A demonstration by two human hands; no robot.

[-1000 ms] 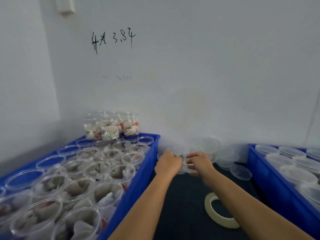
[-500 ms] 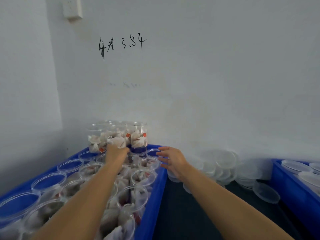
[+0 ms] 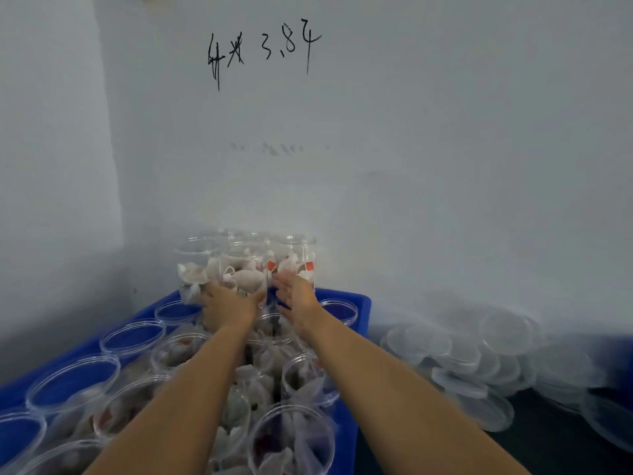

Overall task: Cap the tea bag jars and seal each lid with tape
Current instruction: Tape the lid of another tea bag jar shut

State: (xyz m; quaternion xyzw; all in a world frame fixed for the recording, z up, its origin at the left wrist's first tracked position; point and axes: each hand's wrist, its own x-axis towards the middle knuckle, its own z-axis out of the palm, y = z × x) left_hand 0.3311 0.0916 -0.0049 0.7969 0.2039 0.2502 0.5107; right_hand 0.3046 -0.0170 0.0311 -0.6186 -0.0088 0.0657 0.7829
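The light is soft, even and cool, giving the white wall (image 3: 411,132) a bluish grey cast. No lamp shows and no hard shadows fall; the left corner is a little dimmer. The picture is slightly soft overall. The pile of clear lids (image 3: 479,354) at the right is smeared and hazy. The near jars (image 3: 291,440) blur toward the bottom edge, where the wide lens stretches shapes.

2 bare forearms were seen, with no sleeve, glove, watch or ring worn on them. The left hand (image 3: 228,305) and the right hand (image 3: 297,301) were uncovered. Nothing else of the person was caught by the head camera.
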